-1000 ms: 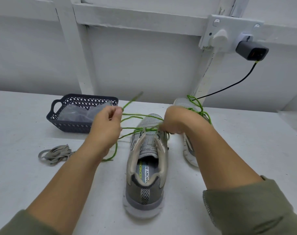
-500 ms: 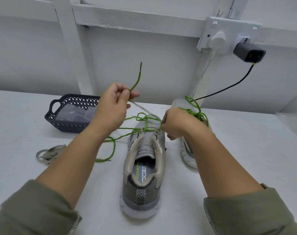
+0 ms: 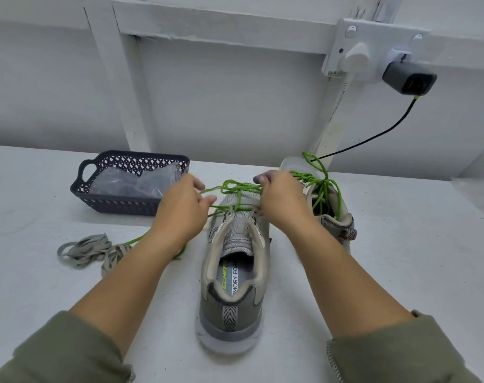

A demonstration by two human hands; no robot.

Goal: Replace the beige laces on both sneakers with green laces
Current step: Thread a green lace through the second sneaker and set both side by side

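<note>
1. The near sneaker [image 3: 235,275] stands heel-first on the table [image 3: 401,258].
2. Over its tongue, the left hand [image 3: 180,214] and right hand [image 3: 282,203] each have fingers curled on the green lace [image 3: 235,186]; the backs of the hands hide the fingertips.
3. The beige laces [image 3: 86,250] lie heaped at 9 o'clock.
4. The second sneaker [image 3: 334,217], green-laced, sits at 1 o'clock, partly behind the right wrist.
5. A basket [image 3: 116,203] sits at 10 o'clock, and a charger [image 3: 408,80] on the wall beyond.

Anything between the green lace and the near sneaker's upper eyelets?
Nothing visible. Beige laces lie left of the near sneaker; its upper eyelets are bare. Left hand and right hand are at the green lace.
</note>
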